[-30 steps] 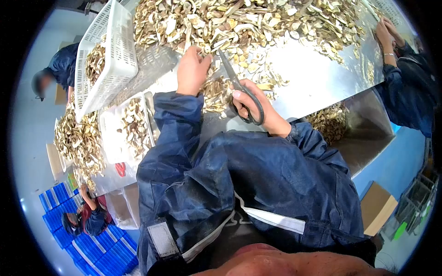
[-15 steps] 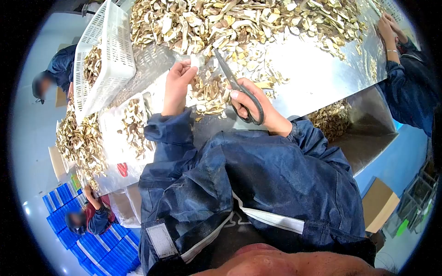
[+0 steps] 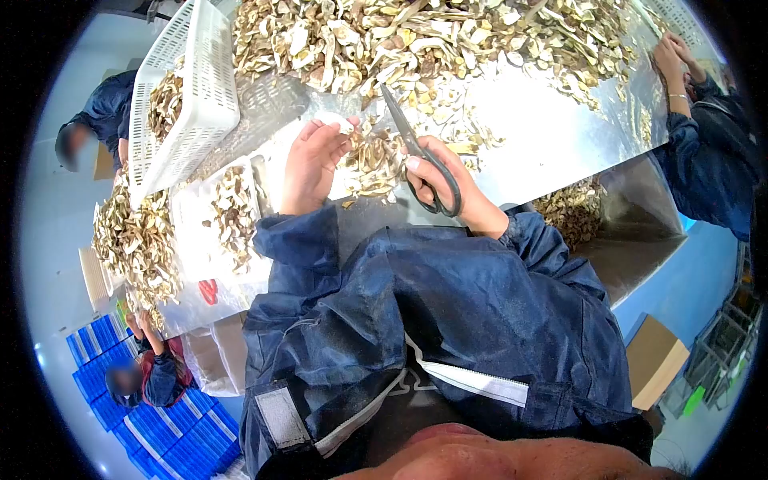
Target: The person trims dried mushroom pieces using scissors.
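Drawn back from the edge of the large mushroom pile (image 3: 448, 48), the left hand (image 3: 312, 168) pinches one pale slice (image 3: 342, 126), partly hidden, in half-curled fingers above the metal table (image 3: 544, 136), beside a small heap (image 3: 372, 168) of slices. One pair of black-handled scissors (image 3: 402, 126) points away from the right hand (image 3: 448, 172), whose fingers curl round the handles. Outward: one white perforated basket (image 3: 210, 96) holding slices, and three co-workers, at upper left (image 3: 110, 104), lower left (image 3: 164, 380) and right (image 3: 708, 160).

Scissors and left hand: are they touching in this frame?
Apart. The head view shows a plain gap between the left hand and the scissors, with loose slices visible between them; only the right hand holds the scissors.
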Available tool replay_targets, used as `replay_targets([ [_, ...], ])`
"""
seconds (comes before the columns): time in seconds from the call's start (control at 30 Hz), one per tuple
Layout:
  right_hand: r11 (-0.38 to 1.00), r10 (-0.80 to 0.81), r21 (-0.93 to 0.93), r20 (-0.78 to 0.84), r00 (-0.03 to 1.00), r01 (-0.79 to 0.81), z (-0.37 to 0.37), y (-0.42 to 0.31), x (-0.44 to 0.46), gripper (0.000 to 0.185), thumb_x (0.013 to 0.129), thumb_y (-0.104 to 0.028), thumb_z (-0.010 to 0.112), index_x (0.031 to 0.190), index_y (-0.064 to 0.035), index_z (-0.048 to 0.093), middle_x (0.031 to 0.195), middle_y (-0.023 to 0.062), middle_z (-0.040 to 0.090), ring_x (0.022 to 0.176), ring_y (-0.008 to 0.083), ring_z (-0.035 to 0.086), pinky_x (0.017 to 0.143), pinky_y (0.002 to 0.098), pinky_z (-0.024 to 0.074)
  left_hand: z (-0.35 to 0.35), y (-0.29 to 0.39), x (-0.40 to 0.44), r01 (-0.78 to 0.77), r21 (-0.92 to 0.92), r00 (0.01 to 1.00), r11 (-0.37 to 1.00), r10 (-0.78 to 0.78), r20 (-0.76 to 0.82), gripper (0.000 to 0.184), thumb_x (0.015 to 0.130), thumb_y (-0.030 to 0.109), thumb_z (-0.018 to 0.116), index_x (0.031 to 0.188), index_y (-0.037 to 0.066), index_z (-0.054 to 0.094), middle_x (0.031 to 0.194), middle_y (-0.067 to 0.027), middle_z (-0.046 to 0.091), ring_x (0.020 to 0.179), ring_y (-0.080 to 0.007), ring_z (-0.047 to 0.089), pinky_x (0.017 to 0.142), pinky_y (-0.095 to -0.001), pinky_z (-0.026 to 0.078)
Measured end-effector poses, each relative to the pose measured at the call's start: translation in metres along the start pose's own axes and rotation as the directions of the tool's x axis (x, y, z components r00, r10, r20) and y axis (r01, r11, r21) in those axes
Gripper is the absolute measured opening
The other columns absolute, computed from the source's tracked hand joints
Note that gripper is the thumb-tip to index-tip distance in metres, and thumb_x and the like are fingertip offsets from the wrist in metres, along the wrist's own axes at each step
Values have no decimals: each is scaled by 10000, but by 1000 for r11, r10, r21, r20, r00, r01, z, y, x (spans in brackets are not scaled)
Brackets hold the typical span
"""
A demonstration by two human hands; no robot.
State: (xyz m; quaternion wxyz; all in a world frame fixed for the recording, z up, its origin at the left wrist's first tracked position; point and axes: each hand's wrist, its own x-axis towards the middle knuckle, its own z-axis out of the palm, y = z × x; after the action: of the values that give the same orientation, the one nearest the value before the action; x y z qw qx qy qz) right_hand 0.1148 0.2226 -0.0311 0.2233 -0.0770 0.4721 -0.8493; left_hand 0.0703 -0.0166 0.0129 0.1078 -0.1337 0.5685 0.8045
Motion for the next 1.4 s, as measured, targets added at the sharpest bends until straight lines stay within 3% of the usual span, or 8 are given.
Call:
replay_targets([
  [0.13,1000,-10,6,11,1000,10,1,-1,0,222,1015,-223,600,1115,-40,523,643,-35,472,492,47,402,473,212,300,-9,-9,1,-22,-186,998,982,10,-67,101,951,63,619,1030,82,560,1040,-100,673,961,-204,630,827,-332,522],
  [0.27,980,34,-194,-13,999,-36,4,-4,-3,302,985,-267,657,1163,-60,527,684,-20,501,559,66,436,518,234,325,-1,-7,-3,-75,-305,994,949,47,-97,180,927,11,633,1065,82,541,958,-79,638,940,-207,622,799,-317,534],
  [0.53,831,82,-546,-62,995,-103,23,-32,-12,448,920,-404,726,1149,-68,539,740,53,527,695,158,510,641,325,427,33,4,-18,-110,-275,994,955,103,-40,174,921,-19,625,1063,62,562,944,-88,637,873,-187,634,794,-300,543],
  [0.77,765,34,-641,-60,998,-64,25,-29,-11,454,905,-404,736,1143,-71,539,738,83,567,681,220,559,637,355,453,37,-7,-21,-183,-114,982,977,187,23,115,922,-36,628,999,31,575,902,-81,647,801,-170,629,752,-292,524],
  [1.03,734,32,-676,-51,998,-58,20,-21,-10,401,926,-376,709,1107,-61,540,734,142,621,680,322,632,625,392,468,35,-19,-20,-155,-106,988,982,156,4,121,920,-31,634,990,39,564,871,-65,634,784,-162,622,728,-284,512],
  [1.23,774,-53,-633,-75,996,-6,14,-7,-9,377,945,-379,694,1084,-59,552,676,96,588,586,226,578,556,354,432,38,-16,-15,-56,-76,996,996,51,-71,93,939,40,624,1008,29,563,876,-70,622,803,-172,623,719,-304,523],
  [1.33,945,128,-282,-142,981,-164,8,-8,-6,341,961,-366,682,1082,-71,560,643,20,528,538,115,499,492,289,367,25,-13,-3,7,-186,998,983,-17,-53,125,965,96,595,1051,9,567,909,-89,616,848,-178,619,724,-318,527],
  [1.4,985,79,-137,-174,982,-103,4,-8,-4,278,1002,-321,634,1085,-68,555,658,-24,487,503,50,433,455,229,309,18,-7,12,-9,-272,997,962,-13,-80,189,973,147,589,1086,-4,585,961,-104,610,903,-182,609,734,-315,524],
])
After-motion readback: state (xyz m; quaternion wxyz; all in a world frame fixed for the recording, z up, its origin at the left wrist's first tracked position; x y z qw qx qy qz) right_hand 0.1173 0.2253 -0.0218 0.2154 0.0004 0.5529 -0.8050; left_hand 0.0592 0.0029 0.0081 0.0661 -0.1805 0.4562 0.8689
